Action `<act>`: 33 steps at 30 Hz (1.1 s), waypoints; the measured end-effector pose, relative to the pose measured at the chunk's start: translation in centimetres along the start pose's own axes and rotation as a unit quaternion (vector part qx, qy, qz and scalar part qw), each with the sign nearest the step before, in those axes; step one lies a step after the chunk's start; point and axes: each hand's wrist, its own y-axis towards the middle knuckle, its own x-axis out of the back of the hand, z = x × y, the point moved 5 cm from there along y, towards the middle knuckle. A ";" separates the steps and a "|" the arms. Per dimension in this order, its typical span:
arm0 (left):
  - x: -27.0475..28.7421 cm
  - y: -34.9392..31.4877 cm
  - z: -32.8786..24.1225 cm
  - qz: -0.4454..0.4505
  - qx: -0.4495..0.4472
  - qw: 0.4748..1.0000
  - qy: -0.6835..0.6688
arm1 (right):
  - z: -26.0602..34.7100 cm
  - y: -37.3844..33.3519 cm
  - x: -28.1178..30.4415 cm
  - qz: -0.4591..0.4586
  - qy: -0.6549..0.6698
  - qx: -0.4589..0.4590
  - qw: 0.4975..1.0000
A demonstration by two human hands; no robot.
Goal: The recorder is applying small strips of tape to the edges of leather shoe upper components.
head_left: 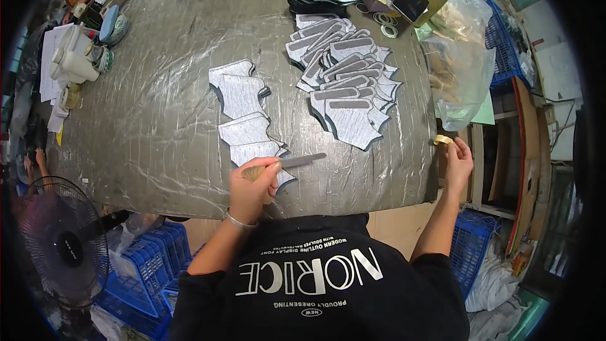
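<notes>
My left hand [251, 188] is closed over the near end of the left row of pieces. From its fingertips a dark grey strip [304, 160] with a rounded end points right, and a tan rounded item [254, 173] shows against the same hand; its kind is unclear. Past the table's right edge, my right hand [459, 159] pinches a curled pale-yellow strip [443, 140]. Light grey, jagged-edged flat pieces [243, 96] lie overlapped in the left row. A larger overlapping pile of similar pieces [351, 120], bearing dark grey strips, lies to the right.
White containers [76, 63] and a tape roll [69, 96] stand at the table's left. Rings [386, 25] and a dark phone-like slab [410, 4] lie at the far right, near plastic bags [464, 63]. A fan [66, 246] and blue crates [148, 268] are at lower left.
</notes>
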 end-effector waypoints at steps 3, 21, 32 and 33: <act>0.7 0.2 0.4 -0.025 0.035 0.999 -0.019 | 3.1 -1.0 -1.2 -0.014 -0.377 0.282 0.882; 5.1 -2.7 -1.4 -0.094 -0.327 0.803 0.489 | 8.6 -22.6 -27.2 0.580 0.052 -0.127 0.803; 5.6 -1.7 -0.5 -0.039 -0.286 0.758 0.585 | 7.7 -23.2 -29.9 0.562 0.011 -0.153 0.813; 5.6 -1.6 -0.5 -0.038 -0.286 0.759 0.584 | 7.8 -23.2 -30.0 0.562 0.010 -0.154 0.813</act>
